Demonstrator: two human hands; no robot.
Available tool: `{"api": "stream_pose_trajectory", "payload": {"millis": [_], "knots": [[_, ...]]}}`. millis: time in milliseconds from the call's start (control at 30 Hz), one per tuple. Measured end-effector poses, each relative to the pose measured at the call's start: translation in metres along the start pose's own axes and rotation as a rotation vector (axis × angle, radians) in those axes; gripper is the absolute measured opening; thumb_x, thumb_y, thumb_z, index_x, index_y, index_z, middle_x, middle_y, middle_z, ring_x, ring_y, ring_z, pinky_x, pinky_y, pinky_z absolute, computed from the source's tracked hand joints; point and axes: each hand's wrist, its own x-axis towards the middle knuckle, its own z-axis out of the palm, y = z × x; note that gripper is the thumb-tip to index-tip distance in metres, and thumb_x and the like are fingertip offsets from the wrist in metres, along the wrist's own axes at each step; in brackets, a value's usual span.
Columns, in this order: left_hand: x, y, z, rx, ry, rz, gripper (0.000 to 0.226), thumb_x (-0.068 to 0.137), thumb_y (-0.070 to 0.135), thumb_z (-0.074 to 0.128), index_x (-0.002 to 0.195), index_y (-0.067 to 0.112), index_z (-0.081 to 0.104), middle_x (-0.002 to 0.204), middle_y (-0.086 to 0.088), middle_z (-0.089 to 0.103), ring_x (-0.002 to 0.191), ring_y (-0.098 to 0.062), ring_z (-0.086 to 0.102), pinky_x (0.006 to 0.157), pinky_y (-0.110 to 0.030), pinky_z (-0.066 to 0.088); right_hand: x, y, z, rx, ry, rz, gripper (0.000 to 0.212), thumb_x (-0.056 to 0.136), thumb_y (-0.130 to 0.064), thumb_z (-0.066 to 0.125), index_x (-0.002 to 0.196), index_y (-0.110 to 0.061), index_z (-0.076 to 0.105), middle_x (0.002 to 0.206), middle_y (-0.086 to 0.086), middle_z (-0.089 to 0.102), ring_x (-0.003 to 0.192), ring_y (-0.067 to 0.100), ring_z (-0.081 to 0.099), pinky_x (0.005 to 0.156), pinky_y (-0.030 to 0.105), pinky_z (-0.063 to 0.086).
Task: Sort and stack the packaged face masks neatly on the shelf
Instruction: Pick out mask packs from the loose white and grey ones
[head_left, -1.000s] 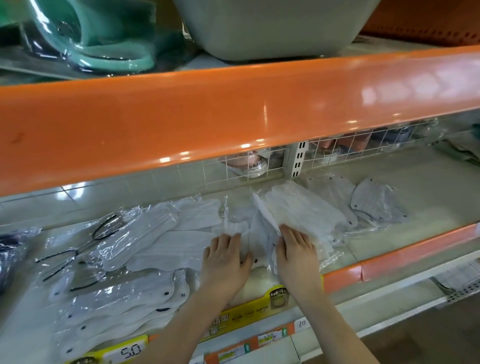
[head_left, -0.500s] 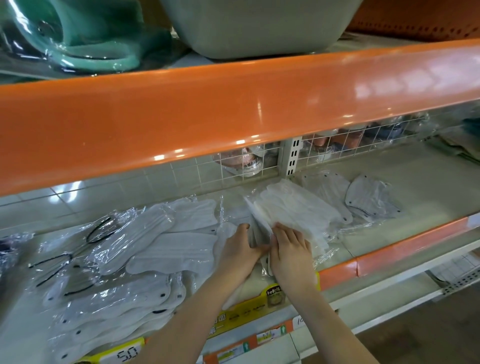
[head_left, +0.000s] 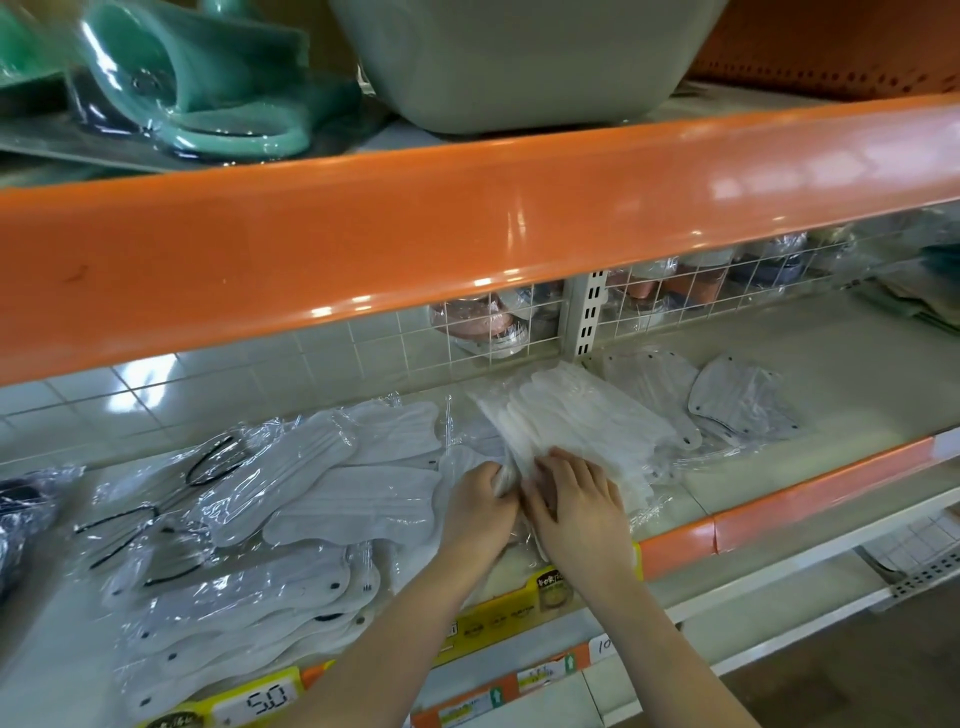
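A stack of white packaged face masks lies slanted on the cream shelf at centre. My left hand grips the stack's near left edge with curled fingers. My right hand presses flat on the stack's near end. To the left, loose packaged masks lie scattered in clear wrappers, some with black ear loops. Further packaged masks lie flat to the right of the stack.
An orange shelf lip hangs above, close over the working space. A wire grid and a slotted post close the back. Yellow price labels line the front edge. Green items and a grey tub sit above.
Both hands have come closer together at the stack's near end. My left hand has gone from lying flat to gripping the stack's edge. The view has shifted slightly.
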Motion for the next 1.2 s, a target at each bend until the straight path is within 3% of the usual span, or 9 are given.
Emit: {"api": "stream_pose_trajectory", "payload": {"millis": [133,300,467,600,767,867,967,1100,1200], "knots": [[0.002,-0.015,-0.009,-0.111,0.064,-0.004,0.029,0.087,0.008,0.057,0.063,0.009,0.042,0.061,-0.01,0.04,0.055,-0.016,0.036,0.049,-0.024,0.024,0.0,-0.002,0.001,-0.045,-0.025,-0.035,0.049,0.082,-0.057,0.047,0.106,-0.019,0.066,0.117,0.0,0.064,0.108,0.022,0.058,0.087,0.035,0.048],[0.001,-0.032,-0.027,-0.15,0.163,0.05,0.031,0.089,0.006,0.056,0.062,0.009,0.04,0.058,-0.003,0.034,0.053,-0.013,0.031,0.046,-0.022,0.02,0.001,-0.002,0.003,-0.086,-0.052,-0.034,0.046,0.077,-0.052,0.051,0.106,-0.02,0.066,0.117,0.0,0.062,0.106,0.024,0.058,0.086,0.036,0.048],[-0.004,-0.043,-0.058,-0.156,0.345,0.072,0.025,0.093,0.006,0.052,0.071,0.018,0.056,0.066,-0.002,0.057,0.057,-0.011,0.046,0.053,-0.023,0.032,0.0,-0.003,0.002,-0.087,-0.079,-0.029,0.041,0.078,-0.045,0.048,0.104,-0.021,0.067,0.117,0.001,0.062,0.106,0.025,0.059,0.087,0.037,0.048],[-0.01,-0.05,-0.09,-0.001,0.567,0.098,0.02,0.095,0.009,0.053,0.111,0.01,0.066,0.097,-0.006,0.068,0.082,-0.027,0.059,0.068,-0.032,0.039,0.0,-0.003,0.001,-0.064,-0.09,-0.012,0.04,0.079,-0.045,0.049,0.102,-0.02,0.069,0.116,0.003,0.063,0.104,0.026,0.06,0.088,0.037,0.048],[-0.024,-0.065,-0.108,0.385,0.67,0.486,0.025,0.09,0.001,0.053,0.102,0.012,0.072,0.103,-0.004,0.07,0.092,-0.029,0.065,0.075,-0.036,0.049,0.004,-0.014,-0.008,0.23,-0.065,0.073,0.045,0.085,-0.045,0.04,0.111,-0.017,0.064,0.117,0.0,0.062,0.107,0.024,0.057,0.088,0.039,0.046],[-0.03,-0.085,-0.106,0.581,0.653,0.72,0.025,0.079,0.004,0.049,0.081,0.013,0.072,0.095,0.0,0.072,0.091,-0.024,0.067,0.077,-0.036,0.049,0.002,-0.031,-0.017,0.436,0.078,0.045,0.037,0.089,-0.032,0.04,0.112,-0.012,0.06,0.113,0.0,0.059,0.104,0.017,0.052,0.084,0.038,0.048],[-0.039,-0.106,-0.105,0.612,0.514,0.761,0.038,0.054,-0.007,0.065,0.081,0.02,0.063,0.093,0.001,0.069,0.09,-0.022,0.064,0.076,-0.031,0.044,-0.002,-0.049,-0.018,0.405,0.105,-0.092,0.03,0.088,-0.023,0.042,0.109,-0.013,0.061,0.112,0.001,0.058,0.101,0.016,0.052,0.081,0.034,0.047],[-0.049,-0.132,-0.112,0.663,0.289,0.738,0.034,0.057,0.005,0.07,0.086,0.02,0.062,0.095,0.002,0.068,0.086,-0.021,0.065,0.075,-0.03,0.046,-0.007,-0.064,-0.004,0.285,-0.056,-0.268,0.032,0.082,-0.019,0.047,0.11,-0.017,0.062,0.116,-0.002,0.059,0.105,0.019,0.055,0.085,0.034,0.048],[-0.058,-0.136,-0.122,0.704,0.213,0.623,0.028,0.078,0.036,0.05,0.094,0.023,0.069,0.1,0.006,0.068,0.083,-0.015,0.067,0.074,-0.026,0.05,-0.011,-0.074,0.005,0.243,-0.355,-0.364,0.055,0.081,-0.016,0.053,0.136,-0.019,0.048,0.14,-0.002,0.046,0.133,0.017,0.039,0.11,0.044,0.033]]}}
